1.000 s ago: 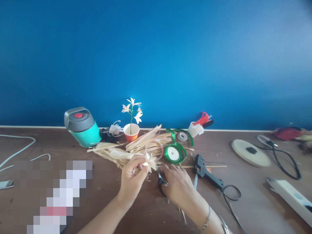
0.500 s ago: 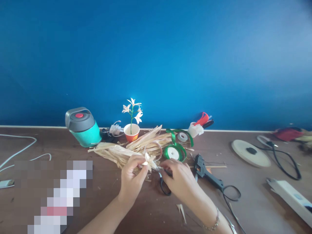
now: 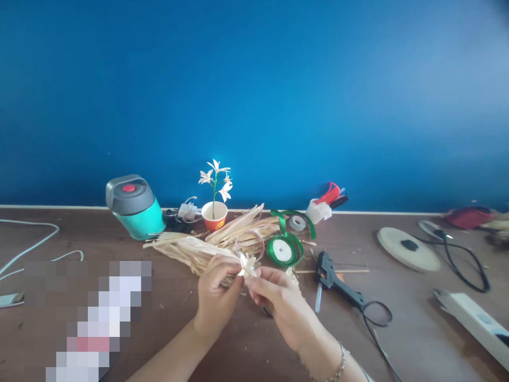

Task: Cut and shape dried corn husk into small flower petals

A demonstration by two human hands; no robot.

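A small cream flower with pointed petals (image 3: 247,265) is held between my two hands above the table. My left hand (image 3: 218,289) pinches it from the left with thumb and index finger. On the other side, the closed fingertips of my right hand (image 3: 274,292) touch its right edge. Just behind lies a pile of dry, pale husk strips (image 3: 186,249). A ring-shaped roll (image 3: 262,246) stands on edge by the strips. Beneath my right hand a dark loop (image 3: 268,313) shows only in part.
A paper cup (image 3: 214,224) holds a stem of similar white flowers (image 3: 215,183). Green ribbon on a spool (image 3: 284,250) and a black glue gun (image 3: 338,284) lie to the right. A teal flask (image 3: 141,220), a round lid (image 3: 407,249) and a power strip (image 3: 477,323) are farther out.
My right hand has moved left and turned, bringing its fingertips onto the flower. It now covers most of the dark loop and the small pale pieces in front. My left hand stays almost in place.
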